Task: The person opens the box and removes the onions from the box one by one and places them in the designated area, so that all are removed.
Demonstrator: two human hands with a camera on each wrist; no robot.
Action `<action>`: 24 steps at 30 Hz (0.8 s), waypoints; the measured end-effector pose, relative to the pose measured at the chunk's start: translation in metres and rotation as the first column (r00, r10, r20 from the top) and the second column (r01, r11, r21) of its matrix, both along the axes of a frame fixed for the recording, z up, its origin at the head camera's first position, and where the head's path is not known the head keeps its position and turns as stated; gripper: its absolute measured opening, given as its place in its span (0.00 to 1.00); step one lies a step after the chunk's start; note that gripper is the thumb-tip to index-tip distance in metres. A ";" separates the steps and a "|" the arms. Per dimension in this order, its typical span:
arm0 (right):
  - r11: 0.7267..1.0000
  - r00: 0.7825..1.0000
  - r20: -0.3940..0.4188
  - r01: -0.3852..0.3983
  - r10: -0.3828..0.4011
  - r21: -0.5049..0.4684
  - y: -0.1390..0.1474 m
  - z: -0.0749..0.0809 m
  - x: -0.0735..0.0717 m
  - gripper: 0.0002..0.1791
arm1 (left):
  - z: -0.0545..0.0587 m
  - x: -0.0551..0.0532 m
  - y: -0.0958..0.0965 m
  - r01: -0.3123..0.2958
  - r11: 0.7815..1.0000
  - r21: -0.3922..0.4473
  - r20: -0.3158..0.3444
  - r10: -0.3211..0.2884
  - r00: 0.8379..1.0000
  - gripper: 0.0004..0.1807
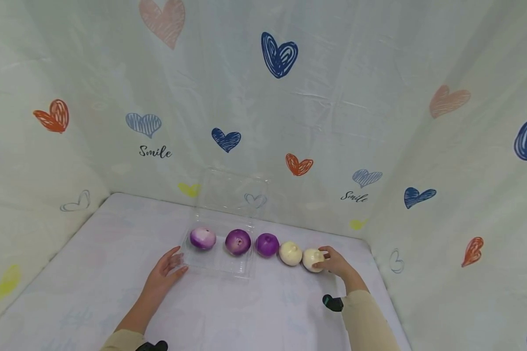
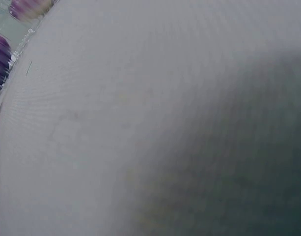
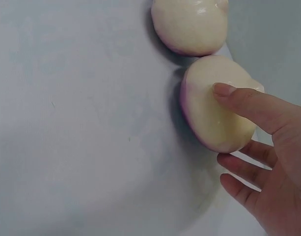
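Note:
In the head view, a clear plastic box [image 1: 219, 267] with its lid [image 1: 233, 192] raised holds two purple onions, the left one [image 1: 203, 238] paler on top and the right one [image 1: 238, 242] darker. My left hand [image 1: 161, 275] grips the box's left edge between thumb and fingers. Right of the box stand a purple onion [image 1: 267, 245], a cream-white onion [image 1: 290, 253] and another cream-white onion [image 1: 312, 260] in a row. My right hand [image 1: 337, 264] holds that last onion, its thumb [image 3: 243, 101] on top and fingers beside it. Purple shows low on both cream onions in the right wrist view.
Everything rests on a white-covered table [image 1: 246, 312]. A pale curtain [image 1: 325, 112] printed with hearts and "Smile" hangs behind and at both sides. The left wrist view shows mostly tabletop, with part of a purple onion [image 2: 0, 59] at its left edge.

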State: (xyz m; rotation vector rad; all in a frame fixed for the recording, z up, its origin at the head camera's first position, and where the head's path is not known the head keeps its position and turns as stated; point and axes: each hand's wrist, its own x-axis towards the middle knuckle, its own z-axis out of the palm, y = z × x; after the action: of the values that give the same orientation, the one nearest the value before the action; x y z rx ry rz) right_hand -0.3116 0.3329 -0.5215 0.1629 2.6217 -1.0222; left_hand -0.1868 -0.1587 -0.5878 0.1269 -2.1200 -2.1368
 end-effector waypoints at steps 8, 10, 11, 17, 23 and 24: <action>1.000 1.000 -0.008 -0.012 0.012 -0.004 0.000 0.002 0.001 0.40 | 0.001 -0.001 -0.001 0.003 1.000 -0.004 0.004 -0.003 1.000 0.38; 1.000 1.000 -0.009 -0.014 0.014 0.002 -0.001 0.003 0.002 0.40 | 0.001 -0.001 0.000 0.003 1.000 -0.008 -0.002 -0.003 1.000 0.38; 1.000 1.000 -0.013 -0.020 0.020 0.006 -0.001 0.005 0.003 0.40 | 0.001 -0.001 0.000 0.002 1.000 -0.009 -0.004 -0.002 1.000 0.38; 0.997 0.994 -0.080 -0.067 0.070 0.038 0.000 0.013 0.004 0.40 | 0.002 -0.001 -0.001 0.005 1.000 -0.014 0.018 -0.005 1.000 0.38; 0.993 0.980 -0.160 -0.114 0.115 0.018 -0.006 0.027 0.001 0.39 | 0.003 0.000 -0.001 0.009 1.000 -0.029 0.066 -0.007 0.998 0.40; 0.993 0.979 -0.165 -0.116 0.117 0.013 -0.008 0.030 0.001 0.38 | 0.004 0.000 -0.001 0.009 1.000 -0.029 0.069 -0.007 0.998 0.40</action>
State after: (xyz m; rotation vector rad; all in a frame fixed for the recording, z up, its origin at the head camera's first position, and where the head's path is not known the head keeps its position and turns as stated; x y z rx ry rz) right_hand -0.3107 0.3248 -0.4919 -0.0776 2.7434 -1.0315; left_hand -0.1868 -0.1599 -0.5842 0.1919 -2.1919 -2.1353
